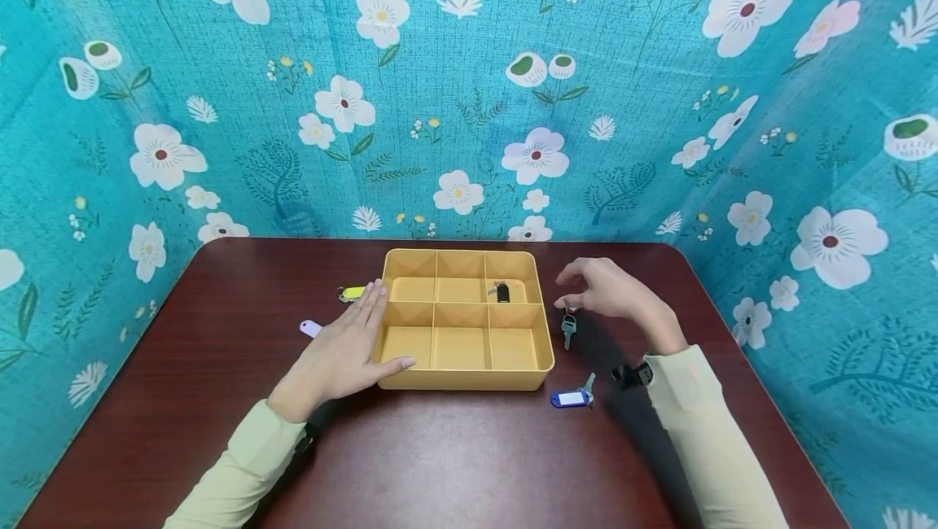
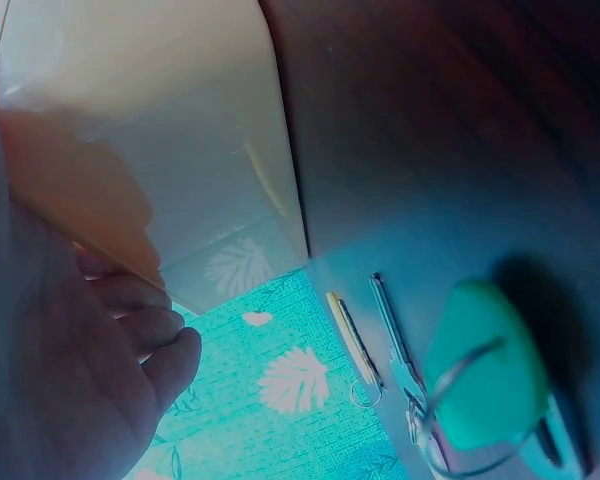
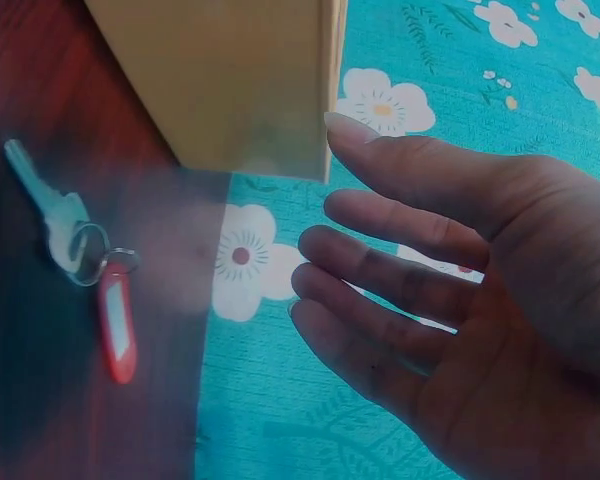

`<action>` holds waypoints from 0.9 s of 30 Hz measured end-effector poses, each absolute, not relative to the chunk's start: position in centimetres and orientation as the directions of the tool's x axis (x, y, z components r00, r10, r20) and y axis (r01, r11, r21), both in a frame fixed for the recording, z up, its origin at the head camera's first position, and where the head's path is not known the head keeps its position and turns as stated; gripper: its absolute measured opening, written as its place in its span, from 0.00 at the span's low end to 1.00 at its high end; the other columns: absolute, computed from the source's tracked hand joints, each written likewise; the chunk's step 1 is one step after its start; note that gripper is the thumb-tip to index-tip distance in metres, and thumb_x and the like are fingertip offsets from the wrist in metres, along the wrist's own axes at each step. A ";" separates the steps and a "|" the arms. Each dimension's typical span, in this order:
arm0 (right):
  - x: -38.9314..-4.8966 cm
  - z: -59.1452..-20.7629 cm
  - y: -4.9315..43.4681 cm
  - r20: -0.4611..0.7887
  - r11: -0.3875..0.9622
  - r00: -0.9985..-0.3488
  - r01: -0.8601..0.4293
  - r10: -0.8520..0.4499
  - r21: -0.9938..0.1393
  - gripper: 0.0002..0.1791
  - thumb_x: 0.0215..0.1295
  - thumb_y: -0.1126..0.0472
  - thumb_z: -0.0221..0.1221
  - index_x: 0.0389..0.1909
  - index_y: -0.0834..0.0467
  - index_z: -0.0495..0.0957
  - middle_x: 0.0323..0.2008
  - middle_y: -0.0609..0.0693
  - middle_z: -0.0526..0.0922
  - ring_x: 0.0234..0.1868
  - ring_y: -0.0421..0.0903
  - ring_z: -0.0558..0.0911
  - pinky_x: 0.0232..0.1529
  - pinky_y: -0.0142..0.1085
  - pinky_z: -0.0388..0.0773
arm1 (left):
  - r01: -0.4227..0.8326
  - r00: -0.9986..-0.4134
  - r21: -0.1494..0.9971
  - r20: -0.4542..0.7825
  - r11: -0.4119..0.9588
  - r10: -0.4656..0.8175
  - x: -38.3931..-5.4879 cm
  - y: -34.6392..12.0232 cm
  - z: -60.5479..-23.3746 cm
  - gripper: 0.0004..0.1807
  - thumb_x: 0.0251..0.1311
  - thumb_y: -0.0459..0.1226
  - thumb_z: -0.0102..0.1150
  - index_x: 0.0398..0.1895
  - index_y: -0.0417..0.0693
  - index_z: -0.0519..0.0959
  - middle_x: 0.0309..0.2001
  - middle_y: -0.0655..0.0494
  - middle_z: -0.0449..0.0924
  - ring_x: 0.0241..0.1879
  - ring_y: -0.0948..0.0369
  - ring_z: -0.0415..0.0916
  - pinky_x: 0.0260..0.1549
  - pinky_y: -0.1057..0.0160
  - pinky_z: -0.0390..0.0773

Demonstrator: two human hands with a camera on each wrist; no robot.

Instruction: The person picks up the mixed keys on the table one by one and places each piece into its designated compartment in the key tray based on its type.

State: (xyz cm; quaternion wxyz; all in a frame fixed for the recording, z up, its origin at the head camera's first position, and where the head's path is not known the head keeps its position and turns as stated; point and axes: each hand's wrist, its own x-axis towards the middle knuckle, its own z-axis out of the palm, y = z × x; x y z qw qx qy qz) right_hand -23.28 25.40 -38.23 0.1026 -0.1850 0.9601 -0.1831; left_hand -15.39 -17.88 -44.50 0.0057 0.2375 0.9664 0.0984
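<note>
A tan plastic box [image 1: 469,380] with several compartments sits on the table. A key with a black tag [image 1: 502,292] lies in its back right compartment. My left hand [image 1: 344,350] touches the box's left side with straight fingers, the thumb toward the front wall. To the right of the box, my right hand [image 1: 611,291] hovers with loosely bent fingers and nothing in them. Under it lies a key [image 1: 568,330]; the right wrist view shows its red tag [image 3: 118,325]. Nearer the front, a key with a blue tag [image 1: 571,399] lies on the table.
Left of the box lie a yellow tag [image 1: 353,293] with a ring and a lilac tag [image 1: 311,328], partly behind my left hand. The dark brown table [image 1: 454,456] ends at a blue flowered curtain [image 1: 440,106] behind and at both sides.
</note>
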 end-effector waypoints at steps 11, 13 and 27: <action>-22.6 -40.1 26.7 -0.055 0.849 -0.915 -0.346 -0.399 -0.399 0.22 0.62 0.55 0.74 0.52 0.63 0.86 0.50 0.59 0.89 0.49 0.56 0.83 0.50 0.48 0.81 | 0.458 -0.887 0.192 0.043 0.868 0.459 -15.4 -17.9 -44.6 0.65 0.64 0.79 0.40 0.85 0.37 0.45 0.87 0.41 0.43 0.87 0.46 0.41 0.82 0.47 0.58; -22.6 -40.3 26.8 -0.045 0.848 -0.916 -0.348 -0.398 -0.400 0.21 0.62 0.55 0.73 0.52 0.63 0.86 0.50 0.59 0.89 0.50 0.57 0.83 0.51 0.49 0.82 | 0.456 -0.888 0.193 0.040 0.869 0.458 -15.4 -17.9 -44.6 0.65 0.64 0.79 0.40 0.85 0.38 0.44 0.87 0.42 0.43 0.87 0.46 0.41 0.82 0.47 0.57; -22.4 -42.4 27.3 -0.009 0.840 -0.931 -0.324 -0.364 -0.435 0.22 0.64 0.61 0.71 0.57 0.65 0.83 0.53 0.62 0.88 0.52 0.60 0.84 0.56 0.54 0.84 | 0.450 -0.891 0.196 0.038 0.871 0.452 -15.4 -17.8 -44.6 0.65 0.63 0.80 0.38 0.85 0.39 0.44 0.87 0.42 0.43 0.87 0.47 0.41 0.82 0.47 0.58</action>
